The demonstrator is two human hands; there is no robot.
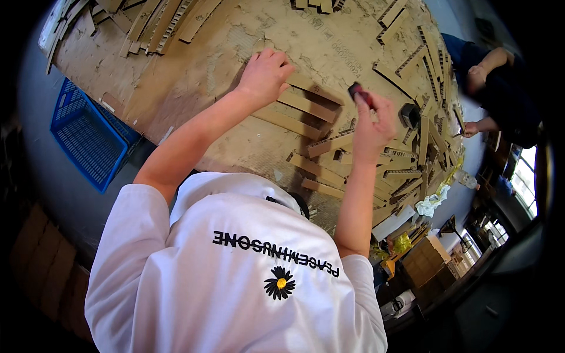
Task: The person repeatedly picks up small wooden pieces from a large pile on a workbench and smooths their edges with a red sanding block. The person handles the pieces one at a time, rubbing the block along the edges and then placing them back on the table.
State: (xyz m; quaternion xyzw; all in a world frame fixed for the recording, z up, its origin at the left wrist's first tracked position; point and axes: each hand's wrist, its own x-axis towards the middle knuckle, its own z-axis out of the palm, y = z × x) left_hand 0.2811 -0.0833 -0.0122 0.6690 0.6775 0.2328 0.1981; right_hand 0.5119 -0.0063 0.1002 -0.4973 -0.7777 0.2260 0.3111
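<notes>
Left hand (265,75), upper centre of frame, is pressed palm-down with fingers curled on a cardboard strip (315,89) lying on the cardboard-covered table (194,76). It pins the strip rather than grasping it. The strip's long axis runs down-right from that hand toward the right hand (372,126), which is closed around a small dark tool (357,91) with a reddish tip. The tool tip sits just right of the strip's far end, so the right hand is nearer that end. More strips (306,107) lie parallel just below, a loose pile (412,170) to the right. Blue crate (88,138) left, another person's hand (469,129) far right, well apart.
</notes>
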